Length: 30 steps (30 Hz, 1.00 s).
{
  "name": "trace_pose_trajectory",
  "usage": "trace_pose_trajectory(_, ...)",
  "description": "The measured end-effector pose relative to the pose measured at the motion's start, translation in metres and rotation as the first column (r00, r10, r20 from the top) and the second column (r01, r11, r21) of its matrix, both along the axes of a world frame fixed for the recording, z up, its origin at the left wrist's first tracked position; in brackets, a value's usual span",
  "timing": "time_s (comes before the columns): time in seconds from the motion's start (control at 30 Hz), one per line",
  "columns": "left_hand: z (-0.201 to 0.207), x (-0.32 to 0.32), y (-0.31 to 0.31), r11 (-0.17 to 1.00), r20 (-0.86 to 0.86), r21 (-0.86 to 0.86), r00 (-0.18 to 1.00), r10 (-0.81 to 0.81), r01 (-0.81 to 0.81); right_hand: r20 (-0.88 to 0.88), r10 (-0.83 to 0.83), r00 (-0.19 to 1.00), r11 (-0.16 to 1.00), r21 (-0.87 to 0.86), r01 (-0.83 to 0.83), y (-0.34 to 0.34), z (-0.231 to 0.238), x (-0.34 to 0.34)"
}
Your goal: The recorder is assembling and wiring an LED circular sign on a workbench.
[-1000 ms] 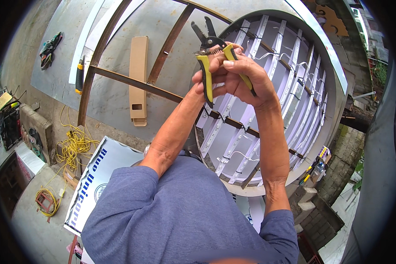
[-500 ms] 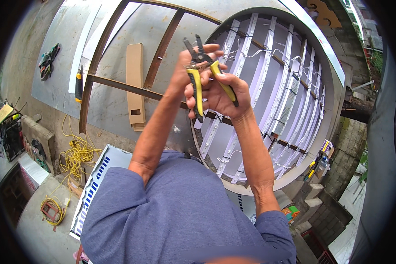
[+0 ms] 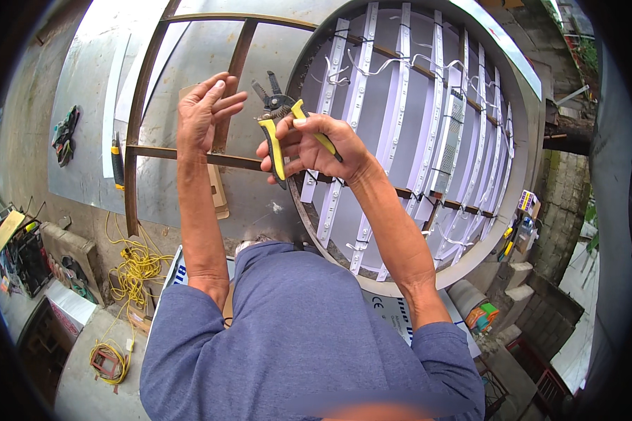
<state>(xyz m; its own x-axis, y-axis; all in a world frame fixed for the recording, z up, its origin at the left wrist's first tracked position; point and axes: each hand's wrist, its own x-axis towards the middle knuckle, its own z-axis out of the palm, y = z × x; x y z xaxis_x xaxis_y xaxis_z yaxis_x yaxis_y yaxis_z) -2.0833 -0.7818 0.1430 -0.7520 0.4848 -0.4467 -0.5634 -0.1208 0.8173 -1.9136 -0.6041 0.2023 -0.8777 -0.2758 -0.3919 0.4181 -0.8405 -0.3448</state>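
Observation:
Wire strippers point(image 3: 277, 103) with yellow and black handles are held in my right hand point(image 3: 323, 146), jaws pointing up and handles spread apart. My right fingers wrap loosely around the handles, above the left rim of a large round metal frame point(image 3: 307, 52). Inside that frame run several white LED strips point(image 3: 400, 91) joined by thin white wires point(image 3: 383, 68). My left hand point(image 3: 202, 116) is raised to the left of the strippers, apart from them. Its fingers are stretched out, the thumb lies close to the index finger, and nothing shows in it.
Rusty steel bars point(image 3: 144, 91) form a frame over grey sheet metal point(image 3: 84, 161). A utility knife point(image 3: 117, 163) and dark gloves point(image 3: 65, 137) lie at the left. A perforated metal power supply point(image 3: 448, 140) sits among the strips. Yellow cord point(image 3: 137, 270) is coiled on the ground.
My left hand has left the wire strippers and moved left. My right hand keeps them and has shifted left and slightly down. The whole view has also shifted a little.

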Motion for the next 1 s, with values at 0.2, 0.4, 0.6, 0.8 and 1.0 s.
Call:
trace_pose_trajectory(0.2, 0.03, 0.008, 0.054, 0.955, -0.419, -0.262, 0.876, -0.241, 0.137, -0.208, -0.143, 0.967, 0.927, 0.314, 0.205, 0.016, 0.038, 0.041)
trace_pose_trajectory(0.4, 0.008, 0.005, 0.165, 0.885, -0.771, -0.408, 0.435, -0.465, 0.224, -0.314, -0.431, 0.846, 0.091, 0.918, 0.387, 0.07, 0.042, 0.06)
trace_pose_trajectory(0.6, 0.004, 0.013, 0.209, 0.668, -0.626, -0.726, 0.245, -0.74, 0.162, -0.242, -0.457, 0.856, -0.337, 0.938, 0.086, 0.092, 0.025, 0.05)
trace_pose_trajectory(0.8, 0.005, 0.013, 0.214, 0.744, -0.626, -0.558, 0.402, -0.668, 0.368, -0.254, -0.336, 0.907, -0.485, 0.872, 0.064, 0.103, -0.009, 0.023)
trace_pose_trajectory(1.0, -0.009, 0.017, 0.223, 0.805, -0.667, -0.376, 0.468, -0.579, 0.459, -0.227, -0.315, 0.922, -0.527, 0.849, 0.029, 0.111, -0.03, 0.004)
